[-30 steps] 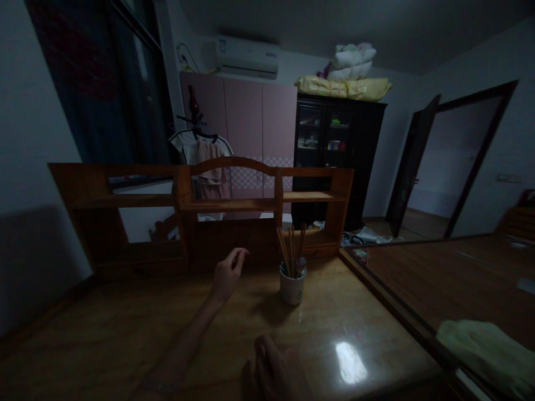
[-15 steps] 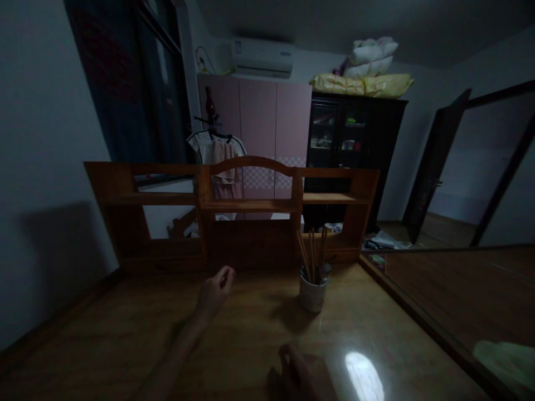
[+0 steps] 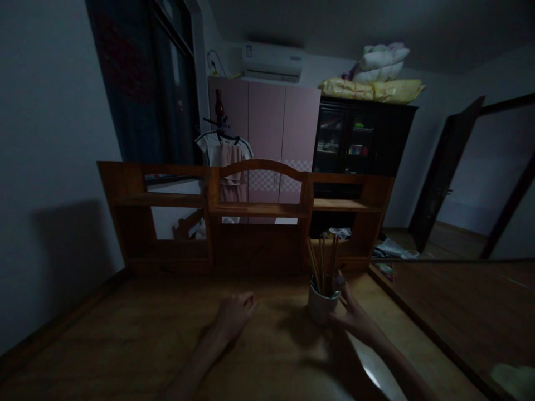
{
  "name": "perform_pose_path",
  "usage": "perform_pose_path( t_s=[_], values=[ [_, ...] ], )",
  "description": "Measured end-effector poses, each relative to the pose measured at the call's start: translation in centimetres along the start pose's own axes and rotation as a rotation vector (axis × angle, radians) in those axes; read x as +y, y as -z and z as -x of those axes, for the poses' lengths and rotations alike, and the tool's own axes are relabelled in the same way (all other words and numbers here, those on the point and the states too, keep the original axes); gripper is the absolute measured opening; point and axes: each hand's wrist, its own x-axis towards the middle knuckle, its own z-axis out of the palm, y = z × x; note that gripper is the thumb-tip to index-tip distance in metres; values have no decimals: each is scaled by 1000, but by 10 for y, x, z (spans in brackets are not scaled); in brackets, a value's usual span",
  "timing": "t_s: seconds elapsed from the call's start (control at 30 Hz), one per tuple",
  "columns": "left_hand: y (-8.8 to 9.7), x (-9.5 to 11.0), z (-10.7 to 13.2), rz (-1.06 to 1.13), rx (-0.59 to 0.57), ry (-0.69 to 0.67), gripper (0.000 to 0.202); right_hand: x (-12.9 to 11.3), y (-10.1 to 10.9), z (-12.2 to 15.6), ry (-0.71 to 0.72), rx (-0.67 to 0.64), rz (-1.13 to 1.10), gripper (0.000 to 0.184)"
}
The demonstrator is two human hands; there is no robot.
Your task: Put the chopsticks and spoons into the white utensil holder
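Note:
A white cup (image 3: pixel 321 307) stands upright on the wooden desk, holding several thin wooden sticks (image 3: pixel 322 264), which may be brushes or chopsticks. My right hand (image 3: pixel 349 312) has hold of the cup from its right side, thumb at the front near the base and fingers reaching round behind the rim. Part of those fingers is hidden by the cup and what is in it. To the left, my left hand (image 3: pixel 236 314) rests low over the desk with its fingers curled in, and I see nothing in it. A gap separates it from the cup.
A wooden shelf unit (image 3: pixel 257 209) runs along the desk's (image 3: pixel 167 323) far edge, behind the cup. On the right a raised wooden edge (image 3: pixel 412 303) borders the desk. Beyond stand a pink wardrobe (image 3: pixel 263 122), a black cabinet (image 3: pixel 387 133) and a clothes stand (image 3: pixel 219 106).
My right hand has moved forward from the near edge onto the right side of the cup. My left hand has shifted right and a little nearer, fingers still curled. The view has turned slightly.

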Motion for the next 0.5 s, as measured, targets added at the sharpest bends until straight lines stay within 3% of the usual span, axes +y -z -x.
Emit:
perform_pose_path(
  t_s=[0.13,0.27,0.5],
  values=[
    [1,3,3,-9,-24,-14,27,5,-26,-10,1,48,-149,106],
    [2,4,4,-28,-30,-21,29,5,-32,-10,-26,74,-155,85],
    [2,7,3,-73,40,36,36,-26,-43,-12,7,14,-197,63]
  ],
)
